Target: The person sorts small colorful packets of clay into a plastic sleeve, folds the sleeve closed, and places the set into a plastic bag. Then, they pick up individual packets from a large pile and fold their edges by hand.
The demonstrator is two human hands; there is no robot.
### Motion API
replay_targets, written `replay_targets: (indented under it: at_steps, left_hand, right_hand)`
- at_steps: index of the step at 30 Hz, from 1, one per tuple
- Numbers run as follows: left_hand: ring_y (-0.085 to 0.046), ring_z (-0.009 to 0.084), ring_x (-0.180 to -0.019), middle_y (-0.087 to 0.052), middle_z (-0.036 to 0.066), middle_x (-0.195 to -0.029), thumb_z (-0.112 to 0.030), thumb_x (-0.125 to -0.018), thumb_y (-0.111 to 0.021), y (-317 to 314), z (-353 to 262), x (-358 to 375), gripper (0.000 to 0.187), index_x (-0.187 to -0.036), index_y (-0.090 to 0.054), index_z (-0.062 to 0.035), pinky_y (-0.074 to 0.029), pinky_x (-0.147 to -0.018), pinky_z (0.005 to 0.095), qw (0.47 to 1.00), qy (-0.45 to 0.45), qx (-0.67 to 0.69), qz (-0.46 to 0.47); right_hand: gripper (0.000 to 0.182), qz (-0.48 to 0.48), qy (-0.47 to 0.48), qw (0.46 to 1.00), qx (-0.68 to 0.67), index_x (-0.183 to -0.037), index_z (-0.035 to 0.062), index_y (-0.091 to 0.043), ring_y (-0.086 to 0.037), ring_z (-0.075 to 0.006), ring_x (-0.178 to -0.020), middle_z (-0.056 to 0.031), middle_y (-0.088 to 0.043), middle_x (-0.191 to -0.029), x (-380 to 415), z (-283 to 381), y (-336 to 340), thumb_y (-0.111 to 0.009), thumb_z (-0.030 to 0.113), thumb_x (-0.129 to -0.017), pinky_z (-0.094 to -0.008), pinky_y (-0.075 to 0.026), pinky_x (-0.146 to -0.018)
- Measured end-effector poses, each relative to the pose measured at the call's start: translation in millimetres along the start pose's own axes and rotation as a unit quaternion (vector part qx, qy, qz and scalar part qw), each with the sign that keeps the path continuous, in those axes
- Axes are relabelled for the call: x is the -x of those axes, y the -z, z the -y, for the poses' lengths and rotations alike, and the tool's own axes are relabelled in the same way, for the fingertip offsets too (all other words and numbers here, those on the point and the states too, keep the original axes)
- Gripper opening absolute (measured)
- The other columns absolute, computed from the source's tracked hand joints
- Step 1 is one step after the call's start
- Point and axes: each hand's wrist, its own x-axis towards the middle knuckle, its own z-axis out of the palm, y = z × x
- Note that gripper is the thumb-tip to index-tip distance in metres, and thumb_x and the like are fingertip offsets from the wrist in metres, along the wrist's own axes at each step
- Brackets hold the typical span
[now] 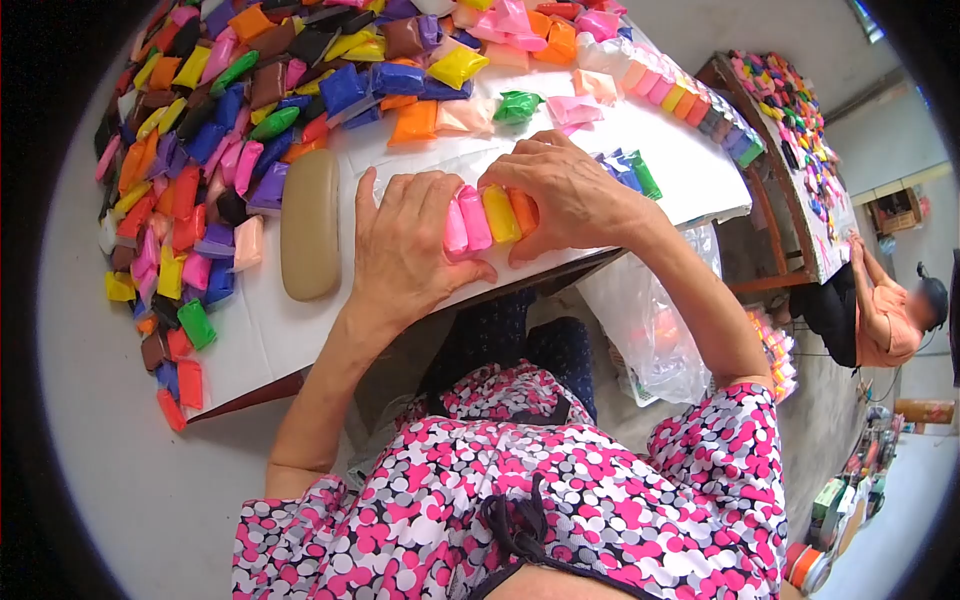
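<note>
Between my two hands is a short row of small plastic-wrapped packets, pink, yellow (502, 215) and orange, standing side by side near the table's front edge. My left hand (405, 235) is closed round the pink end of the row. At the orange end, my right hand (565, 190) grips with thumb and fingers. Both palms hide part of the row. Just beyond my right hand lie blue and green packets (635, 173). A tan oblong case (310, 225) rests left of my left hand.
A large heap of mixed coloured packets (215, 130) covers the white table's (250, 345) left and far side. Lined-up packets (690, 105) stand at the right. Below the edge hangs a clear plastic bag (655, 320). Another person (885, 320) sits at a second packet-covered table (790, 150).
</note>
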Motion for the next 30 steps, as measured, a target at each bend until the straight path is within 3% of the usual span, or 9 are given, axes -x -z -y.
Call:
replay_targets:
  at_steps: [12, 18, 24, 27, 30]
  left_hand:
    - [-0.055, 0.0286, -0.115, -0.060, 0.009, -0.115, -0.041, -0.059, -0.086, -5, 1, 2, 0.075, -0.119, -0.055, -0.0086, -0.024, -0.110, 0.0563, 0.999, -0.020, -0.005, -0.048]
    - [-0.056, 0.0275, -0.109, -0.060, 0.007, -0.110, -0.040, -0.060, -0.086, -3, 4, 4, 0.066, -0.112, -0.058, -0.0088, -0.023, -0.111, 0.0564, 0.999, -0.026, 0.012, -0.022]
    - [-0.057, 0.0278, -0.106, -0.060, 0.007, -0.105, -0.040, -0.060, -0.086, -5, 7, 4, 0.066, -0.110, -0.057, -0.0086, -0.024, -0.111, 0.0561, 0.999, -0.034, 0.007, -0.017]
    - [-0.055, 0.0285, -0.110, -0.058, 0.009, -0.112, -0.040, -0.057, -0.087, -1, 5, 6, 0.078, -0.120, -0.053, -0.0070, -0.023, -0.111, 0.0565, 1.000, -0.015, 0.015, 0.008]
    - [-0.053, 0.0294, -0.115, -0.055, 0.011, -0.121, -0.040, -0.055, -0.088, 2, 1, 10, 0.093, -0.131, -0.046, -0.0049, -0.023, -0.111, 0.0566, 0.999, -0.019, 0.021, -0.043]
  right_hand:
    - [0.061, -0.038, 0.063, 0.997, 0.020, -0.107, 0.0096, -0.064, -0.058, -0.0256, -0.099, -0.0091, -0.064, -0.093, 0, -9, -8, -0.085, 0.036, -0.056, -0.0392, -0.036, -0.096]
    - [0.056, -0.030, 0.062, 0.997, 0.023, -0.100, 0.0099, -0.064, -0.058, -0.0259, -0.099, -0.0084, -0.064, -0.092, -1, -7, -7, -0.086, 0.036, -0.056, -0.0397, -0.036, -0.094]
    - [0.061, -0.016, 0.043, 0.999, 0.020, -0.106, 0.0097, -0.065, -0.059, -0.0261, -0.101, -0.0092, -0.065, -0.096, -1, -5, -7, -0.086, 0.035, -0.055, -0.0398, -0.036, -0.095]
    - [0.070, 0.000, 0.044, 0.999, 0.019, -0.114, 0.0091, -0.063, -0.059, -0.0268, -0.105, -0.0113, -0.066, -0.103, 0, -1, -1, -0.085, 0.037, -0.054, -0.0404, -0.036, -0.097]
    - [0.078, -0.021, 0.057, 0.998, 0.029, -0.120, 0.0076, -0.061, -0.058, -0.0280, -0.109, -0.0135, -0.065, -0.109, -4, 1, 2, -0.085, 0.039, -0.054, -0.0414, -0.036, -0.098]
